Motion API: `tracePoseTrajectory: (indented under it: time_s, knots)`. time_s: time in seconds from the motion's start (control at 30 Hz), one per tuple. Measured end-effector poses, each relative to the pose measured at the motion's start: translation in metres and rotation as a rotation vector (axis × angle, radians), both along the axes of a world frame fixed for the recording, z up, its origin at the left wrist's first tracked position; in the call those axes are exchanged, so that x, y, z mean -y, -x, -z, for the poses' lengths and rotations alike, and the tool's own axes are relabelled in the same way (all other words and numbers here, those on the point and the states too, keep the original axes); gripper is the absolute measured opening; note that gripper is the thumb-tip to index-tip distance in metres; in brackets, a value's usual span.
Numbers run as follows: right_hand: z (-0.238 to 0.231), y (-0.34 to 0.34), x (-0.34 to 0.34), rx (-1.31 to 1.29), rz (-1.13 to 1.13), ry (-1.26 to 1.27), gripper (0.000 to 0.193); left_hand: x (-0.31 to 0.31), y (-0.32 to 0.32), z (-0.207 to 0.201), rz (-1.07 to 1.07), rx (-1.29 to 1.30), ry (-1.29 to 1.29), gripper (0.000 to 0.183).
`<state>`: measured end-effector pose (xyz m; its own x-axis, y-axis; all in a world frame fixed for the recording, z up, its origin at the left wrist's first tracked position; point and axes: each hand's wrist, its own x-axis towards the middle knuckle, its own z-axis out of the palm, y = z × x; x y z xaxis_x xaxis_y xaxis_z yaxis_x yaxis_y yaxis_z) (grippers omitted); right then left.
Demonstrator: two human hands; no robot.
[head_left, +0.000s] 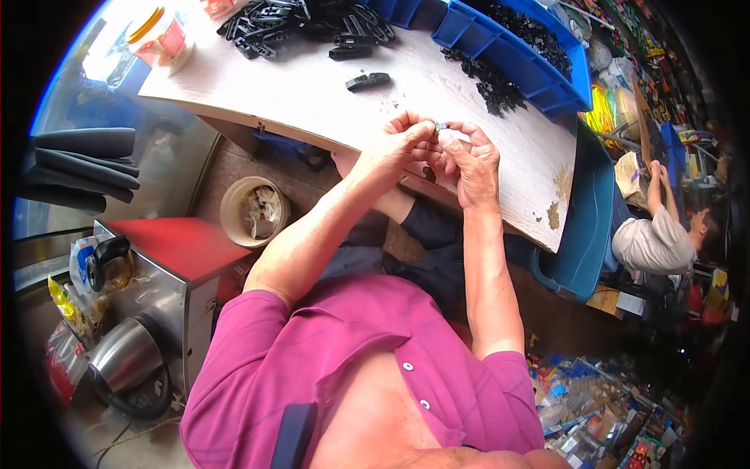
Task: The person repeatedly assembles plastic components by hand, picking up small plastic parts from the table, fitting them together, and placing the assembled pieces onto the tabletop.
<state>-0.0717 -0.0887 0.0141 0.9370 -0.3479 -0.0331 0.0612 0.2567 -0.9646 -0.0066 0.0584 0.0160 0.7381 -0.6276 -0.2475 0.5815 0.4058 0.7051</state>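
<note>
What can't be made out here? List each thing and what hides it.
- Small part pinched between left hand and right hand, head view: too small, mostly covered by fingers; its kind is unclear.
- Pile of black parts: cut off by the top edge.
- Blue bin: far end lost at the dark rim.
- Person at right: hands blurred among clutter.

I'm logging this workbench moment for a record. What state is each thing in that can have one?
Left hand: fingers pinched on the small grey part.
Right hand: also gripping that part.
Single black plastic clip: lying alone on the pale wooden table.
Blue plastic bin: open, holding black parts.
Round beige bucket: open, scraps inside.
</note>
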Motion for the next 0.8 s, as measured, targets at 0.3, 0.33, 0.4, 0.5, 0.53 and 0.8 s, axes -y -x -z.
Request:
tracePoseTrajectory:
  time_s: [0.3, 0.33, 0.4, 0.5, 0.53, 0.8]
  knots:
    - [0.004, 0.001, 0.0, -0.007, 0.086, -0.053, 0.018, -0.008, -0.003, -0.004, -0.286, 0.699, -0.699, 0.03]
    - [0.005, 0.0, -0.002, -0.004, 0.076, -0.055, 0.018, -0.016, -0.024, 0.013, -0.631, 1.159, -0.842, 0.033]
    - [0.007, -0.002, 0.0, 0.023, 0.057, -0.039, 0.012, -0.032, -0.06, 0.019, -0.765, 1.421, -1.174, 0.034]
    - [0.005, -0.001, 0.0, 0.02, 0.08, -0.089, 0.013, -0.037, -0.079, 0.018, -0.544, 1.508, -1.407, 0.032]
    - [0.005, -0.001, 0.0, 0.007, 0.104, -0.126, 0.013, -0.036, -0.08, 0.02, -0.548, 1.512, -1.405, 0.032]
    - [-0.004, -0.004, -0.008, 0.102, 0.152, -0.238, 0.012, -0.006, -0.023, 0.026, -0.152, 0.711, -0.285, 0.024]
